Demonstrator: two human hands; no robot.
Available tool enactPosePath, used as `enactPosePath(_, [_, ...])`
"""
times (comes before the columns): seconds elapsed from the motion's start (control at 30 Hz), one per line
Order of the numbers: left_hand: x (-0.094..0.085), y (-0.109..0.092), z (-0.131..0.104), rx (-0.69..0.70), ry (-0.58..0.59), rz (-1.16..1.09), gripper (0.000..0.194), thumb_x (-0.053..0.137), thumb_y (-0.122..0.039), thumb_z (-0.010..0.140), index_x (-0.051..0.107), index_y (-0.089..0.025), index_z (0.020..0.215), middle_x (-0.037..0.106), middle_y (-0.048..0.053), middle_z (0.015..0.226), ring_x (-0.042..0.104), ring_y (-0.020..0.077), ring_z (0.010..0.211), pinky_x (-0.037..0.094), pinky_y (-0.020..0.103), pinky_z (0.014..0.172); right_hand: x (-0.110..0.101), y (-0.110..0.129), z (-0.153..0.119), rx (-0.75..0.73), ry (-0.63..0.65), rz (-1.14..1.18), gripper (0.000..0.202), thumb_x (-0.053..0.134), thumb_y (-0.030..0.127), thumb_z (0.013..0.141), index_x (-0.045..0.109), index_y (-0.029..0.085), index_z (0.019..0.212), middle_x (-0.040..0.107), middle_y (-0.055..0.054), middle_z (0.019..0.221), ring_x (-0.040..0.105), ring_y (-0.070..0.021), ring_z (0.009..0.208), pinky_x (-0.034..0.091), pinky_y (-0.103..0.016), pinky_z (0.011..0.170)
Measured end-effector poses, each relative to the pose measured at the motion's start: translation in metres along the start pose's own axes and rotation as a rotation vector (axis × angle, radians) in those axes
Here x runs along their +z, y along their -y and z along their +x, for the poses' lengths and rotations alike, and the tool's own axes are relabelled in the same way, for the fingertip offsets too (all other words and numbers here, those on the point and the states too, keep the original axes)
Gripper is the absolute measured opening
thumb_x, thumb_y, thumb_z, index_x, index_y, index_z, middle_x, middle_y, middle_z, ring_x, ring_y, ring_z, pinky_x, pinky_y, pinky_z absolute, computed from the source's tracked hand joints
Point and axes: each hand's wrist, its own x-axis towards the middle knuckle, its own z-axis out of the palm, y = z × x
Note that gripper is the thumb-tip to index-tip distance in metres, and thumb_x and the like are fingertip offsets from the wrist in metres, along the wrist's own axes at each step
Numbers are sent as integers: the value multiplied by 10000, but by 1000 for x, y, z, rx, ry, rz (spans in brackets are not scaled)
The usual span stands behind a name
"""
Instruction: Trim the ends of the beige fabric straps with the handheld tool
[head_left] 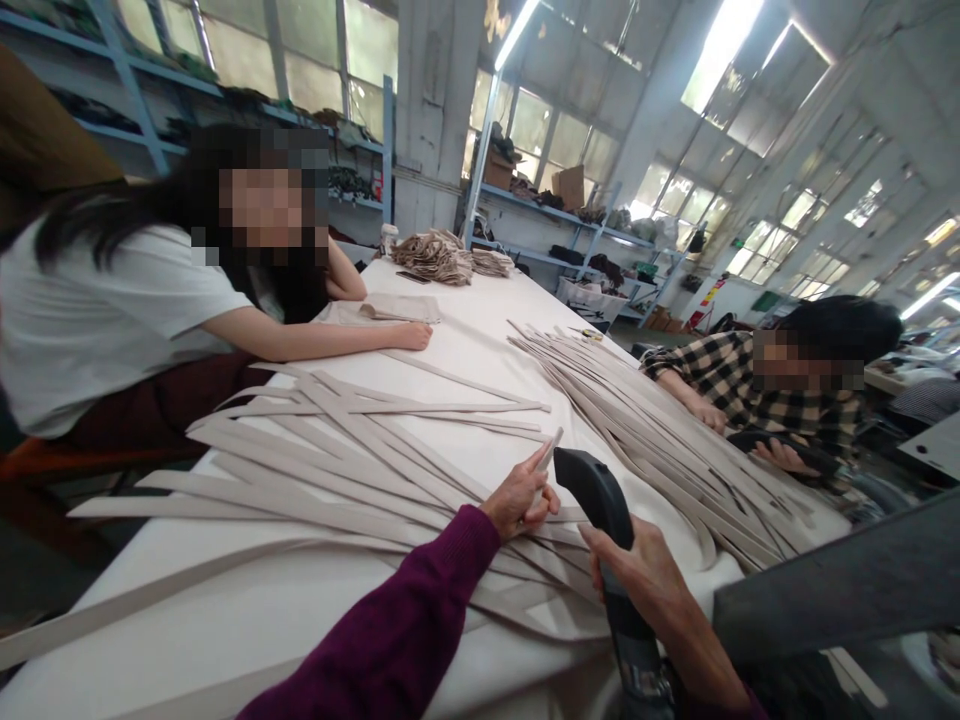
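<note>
Near the middle of the head view, my left hand (pixel 520 500) pinches the end of a beige fabric strip (pixel 553 452), which points upward. Just right of it, my right hand (pixel 649 575) is wrapped round a black curved handheld tool (pixel 600 495). The tool's dark, blunt head is close to the strip's end, and a small gap shows between them. Beneath and left of my hands, many long beige strips (pixel 300 480) lie fanned and crossed over one another on the white table (pixel 225 605). A second bundle of strips (pixel 637 420) runs diagonally on the right.
A person in a white shirt (pixel 135 310) leans on the table at left. Another in a checked shirt (pixel 720 375) works at right, holding a dark object. Folded beige pieces (pixel 435 257) are stacked at the far end. A grey metal beam (pixel 840 570) crosses at lower right.
</note>
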Motion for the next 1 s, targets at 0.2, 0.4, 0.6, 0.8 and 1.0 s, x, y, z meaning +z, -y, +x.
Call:
enactPosePath(0.2, [0, 1, -2, -29, 47, -73, 685, 433, -242, 799, 100, -263, 1398, 531, -33, 550, 222, 15, 280, 181, 135, 321, -2, 15, 28, -31, -17, 24, 338, 541, 435, 731, 502, 158, 541, 535, 3, 390, 502, -120, 327, 420, -210, 339])
enactPosePath(0.4, [-2, 0, -1, -33, 33, -130, 687, 429, -207, 798, 100, -267, 1398, 507, -45, 537, 204, 13, 275, 141, 137, 319, 1, 7, 13, -11, 8, 29, 352, 548, 422, 725, 511, 152, 502, 527, -4, 360, 493, -129, 303, 414, -222, 315])
enactPosePath(0.6, [-2, 0, -3, -48, 61, -128, 653, 417, -181, 798, 159, -274, 1390, 503, -43, 538, 211, 10, 278, 136, 135, 322, -6, 12, 34, 2, -92, 72, 328, 552, 433, 714, 510, 160, 538, 532, 3, 392, 503, -120, 327, 440, -216, 333])
enactPosePath(0.8, [-8, -9, -2, -49, 39, -247, 649, 383, -129, 794, 161, -260, 1389, 460, -63, 540, 148, -4, 274, 95, 121, 298, -15, 13, 30, 12, -106, 74, 348, 563, 459, 703, 505, 163, 528, 521, 9, 381, 499, -121, 326, 426, -213, 326])
enactPosePath(1.0, [-9, -7, -2, -39, 79, -257, 656, 387, -129, 789, 158, -264, 1389, 467, -57, 552, 157, -3, 276, 115, 118, 291, -4, 9, 3, -11, -5, 51, 362, 523, 448, 734, 511, 156, 521, 530, 1, 386, 491, -118, 324, 413, -210, 324])
